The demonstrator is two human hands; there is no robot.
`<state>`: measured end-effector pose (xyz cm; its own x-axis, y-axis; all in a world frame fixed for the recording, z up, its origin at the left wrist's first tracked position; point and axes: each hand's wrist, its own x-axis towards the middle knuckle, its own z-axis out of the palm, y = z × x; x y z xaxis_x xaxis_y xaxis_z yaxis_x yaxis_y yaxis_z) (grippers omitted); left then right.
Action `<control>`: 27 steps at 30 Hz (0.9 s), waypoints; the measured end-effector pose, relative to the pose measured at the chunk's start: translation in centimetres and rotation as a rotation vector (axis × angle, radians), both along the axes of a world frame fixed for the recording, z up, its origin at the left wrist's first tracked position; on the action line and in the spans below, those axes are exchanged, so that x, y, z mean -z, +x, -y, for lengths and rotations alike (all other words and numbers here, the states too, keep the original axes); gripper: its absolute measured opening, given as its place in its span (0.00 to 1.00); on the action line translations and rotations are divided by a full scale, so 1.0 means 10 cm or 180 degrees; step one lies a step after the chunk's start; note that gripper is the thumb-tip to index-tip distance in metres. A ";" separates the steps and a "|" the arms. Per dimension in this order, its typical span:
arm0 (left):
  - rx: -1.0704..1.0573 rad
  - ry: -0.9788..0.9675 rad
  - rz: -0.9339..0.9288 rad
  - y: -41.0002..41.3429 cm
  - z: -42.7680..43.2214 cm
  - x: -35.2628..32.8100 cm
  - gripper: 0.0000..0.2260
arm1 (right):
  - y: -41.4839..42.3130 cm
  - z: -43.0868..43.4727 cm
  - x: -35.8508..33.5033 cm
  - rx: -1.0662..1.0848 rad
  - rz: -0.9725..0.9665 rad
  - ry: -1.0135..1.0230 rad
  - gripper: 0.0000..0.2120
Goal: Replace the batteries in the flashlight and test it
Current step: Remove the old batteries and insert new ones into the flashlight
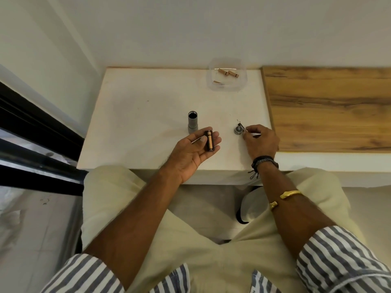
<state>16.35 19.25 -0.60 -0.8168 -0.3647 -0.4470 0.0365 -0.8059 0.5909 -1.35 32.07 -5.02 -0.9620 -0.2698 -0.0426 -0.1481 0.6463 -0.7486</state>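
The grey flashlight body [192,123] stands on the white table [137,123] with its open end facing up. My left hand [195,150] lies palm up just in front of it, holding a black battery holder [209,141] with copper-coloured batteries in it. My right hand [259,140] rests on the table to the right, its fingertips pinched on the strap of the flashlight's tail cap [238,130], which sits on the table.
A clear plastic container [227,74] with a few copper-coloured batteries stands at the table's far edge by the wall. A wooden board [330,106] lies to the right. A dark window frame [31,132] runs along the left.
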 end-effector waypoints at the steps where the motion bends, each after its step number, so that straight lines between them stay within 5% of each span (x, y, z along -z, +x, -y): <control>1: -0.0022 -0.0017 -0.0013 0.00 0.00 0.01 0.15 | 0.00 -0.01 -0.01 0.0013 -0.0004 -0.0048 0.08; 5: -0.0066 -0.0347 0.0033 0.01 0.01 0.05 0.13 | 0.12 0.02 -0.18 0.0129 0.0137 -0.0538 0.04; 12: -0.0186 -0.1458 0.0359 -0.01 -0.03 0.06 0.12 | 0.61 0.12 -0.59 -0.0780 0.1928 -0.1408 0.05; 27: -0.0211 -0.2625 0.0534 0.03 -0.08 0.05 0.13 | 0.75 0.16 -0.64 -0.0732 0.2778 -0.1668 0.04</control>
<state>16.63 20.07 -1.09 -0.7287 -0.6723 -0.1300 -0.0722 -0.1133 0.9909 6.16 30.47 1.38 -0.5761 -0.6281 -0.5231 0.5010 0.2344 -0.8331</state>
